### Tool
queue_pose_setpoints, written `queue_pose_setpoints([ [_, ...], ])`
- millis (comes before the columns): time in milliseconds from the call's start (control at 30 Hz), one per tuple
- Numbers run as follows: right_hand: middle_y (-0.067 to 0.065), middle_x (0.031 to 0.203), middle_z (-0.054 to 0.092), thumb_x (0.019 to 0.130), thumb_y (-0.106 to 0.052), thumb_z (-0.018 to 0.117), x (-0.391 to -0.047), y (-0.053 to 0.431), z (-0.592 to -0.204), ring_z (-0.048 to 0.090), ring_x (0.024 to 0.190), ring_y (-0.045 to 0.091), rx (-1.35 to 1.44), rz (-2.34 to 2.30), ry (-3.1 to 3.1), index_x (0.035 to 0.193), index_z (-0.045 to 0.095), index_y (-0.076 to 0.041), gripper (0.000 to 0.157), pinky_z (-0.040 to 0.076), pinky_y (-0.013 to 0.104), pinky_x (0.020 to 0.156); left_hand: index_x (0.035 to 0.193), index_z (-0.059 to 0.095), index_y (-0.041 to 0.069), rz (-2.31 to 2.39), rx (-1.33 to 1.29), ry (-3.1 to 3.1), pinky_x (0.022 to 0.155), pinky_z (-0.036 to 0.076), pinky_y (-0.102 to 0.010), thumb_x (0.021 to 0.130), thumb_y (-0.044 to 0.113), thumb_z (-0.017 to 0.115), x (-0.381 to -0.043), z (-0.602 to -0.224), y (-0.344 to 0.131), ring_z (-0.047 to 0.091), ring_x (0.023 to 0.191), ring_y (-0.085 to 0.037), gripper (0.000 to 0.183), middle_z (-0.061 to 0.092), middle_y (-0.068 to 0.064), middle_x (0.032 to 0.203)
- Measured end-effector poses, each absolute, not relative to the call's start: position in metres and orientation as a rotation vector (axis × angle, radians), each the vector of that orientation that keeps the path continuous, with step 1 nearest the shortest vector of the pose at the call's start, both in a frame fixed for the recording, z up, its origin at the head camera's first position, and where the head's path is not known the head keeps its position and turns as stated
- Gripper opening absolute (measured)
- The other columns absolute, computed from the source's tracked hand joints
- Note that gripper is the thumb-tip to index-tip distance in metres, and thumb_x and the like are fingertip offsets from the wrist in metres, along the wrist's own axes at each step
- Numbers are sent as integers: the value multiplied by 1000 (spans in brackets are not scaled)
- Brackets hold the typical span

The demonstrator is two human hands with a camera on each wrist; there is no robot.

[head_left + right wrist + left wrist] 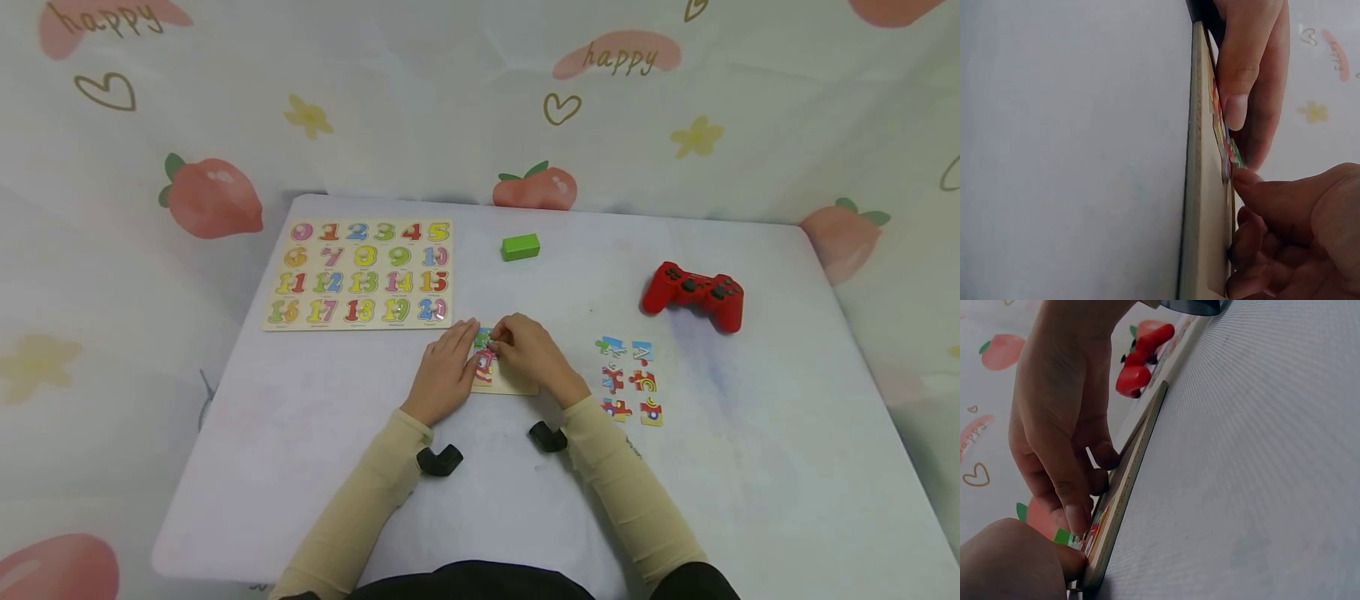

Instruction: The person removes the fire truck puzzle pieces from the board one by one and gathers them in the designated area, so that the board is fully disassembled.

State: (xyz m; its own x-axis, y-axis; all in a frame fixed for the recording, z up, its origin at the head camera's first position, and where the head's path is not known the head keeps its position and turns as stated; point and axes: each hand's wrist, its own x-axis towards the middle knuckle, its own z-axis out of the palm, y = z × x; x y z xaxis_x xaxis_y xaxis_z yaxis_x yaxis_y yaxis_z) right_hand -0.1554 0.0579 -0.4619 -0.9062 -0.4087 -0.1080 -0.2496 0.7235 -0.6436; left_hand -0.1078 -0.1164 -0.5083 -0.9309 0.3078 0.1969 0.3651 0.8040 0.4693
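A small wooden jigsaw board (517, 387) lies at the table's middle, its left part covered by colourful pieces and its right part bare wood. Along its left edge rests my left hand (444, 371), fingers extended, with the thumb near the joined pieces (483, 369). My right hand (534, 350) is over the board's upper part. Between its thumb and fingers it pinches a small jigsaw piece (1237, 154) with green on it, which stands tilted against the assembled ones in the right wrist view. The fingers partly hide this piece.
Several loose jigsaw pieces (612, 380) lie in two columns right of the board. A number puzzle board (345, 327) is at the back left, a green block (521, 247) at the back middle. Farther right sits a red game controller (697, 293).
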Motion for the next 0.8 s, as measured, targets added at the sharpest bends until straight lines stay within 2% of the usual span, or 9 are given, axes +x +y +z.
queue_pose_setpoints([
  [300,6,92,61,90,-17,68,-154,78,-457,56,82,18,-477,-938,2708,97,64,-5,14,48,32,73,147,35,6,-783,-547,-2870,105,36,-47,100,25,45,-108,-509,-117,32,141,-24,52,39,-9,150],
  [633,9,94,60,91,-17,66,-145,135,-451,55,85,23,-312,-908,2734,100,63,-3,17,47,34,75,147,35,5,-781,-555,-2850,106,34,-47,100,25,45,-107,-510,-117,32,141,-24,52,39,-9,150],
  [800,10,95,60,92,-16,65,-140,161,-448,54,84,23,-246,-897,2743,101,62,-3,16,46,33,72,148,35,5,-791,-555,-2859,106,34,-46,100,26,45,-107,-509,-116,31,141,-23,53,39,-9,151],
])
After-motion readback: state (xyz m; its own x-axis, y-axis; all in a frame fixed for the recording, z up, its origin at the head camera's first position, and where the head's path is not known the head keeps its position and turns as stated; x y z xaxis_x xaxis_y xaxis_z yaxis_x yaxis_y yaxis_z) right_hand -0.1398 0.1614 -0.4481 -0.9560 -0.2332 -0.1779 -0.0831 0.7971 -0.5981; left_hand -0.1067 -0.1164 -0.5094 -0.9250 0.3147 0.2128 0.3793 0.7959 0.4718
